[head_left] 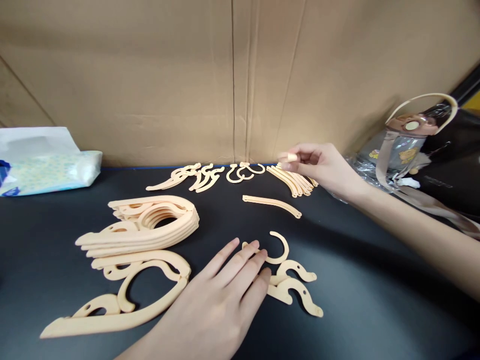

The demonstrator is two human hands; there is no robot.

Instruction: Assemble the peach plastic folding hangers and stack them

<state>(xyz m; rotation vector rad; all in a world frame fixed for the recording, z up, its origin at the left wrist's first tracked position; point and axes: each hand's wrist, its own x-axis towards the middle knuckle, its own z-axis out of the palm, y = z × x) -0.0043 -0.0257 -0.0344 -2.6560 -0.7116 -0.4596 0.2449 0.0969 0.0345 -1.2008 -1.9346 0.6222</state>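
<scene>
Head view, pieces (279, 293) partly under left hand (228, 297)

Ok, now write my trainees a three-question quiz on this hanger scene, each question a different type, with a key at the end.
1. Multiple choice: what does the right hand hold?
A) scissors
B) a pale piece
C) a roll of tape

2. True or false: the bottle and the tissue pack are on opposite sides of the picture.

3. Fill the gap: in the picture, the stacked hangers lie to the ____ of the left hand.

Key: 1. B; 2. True; 3. left
</scene>
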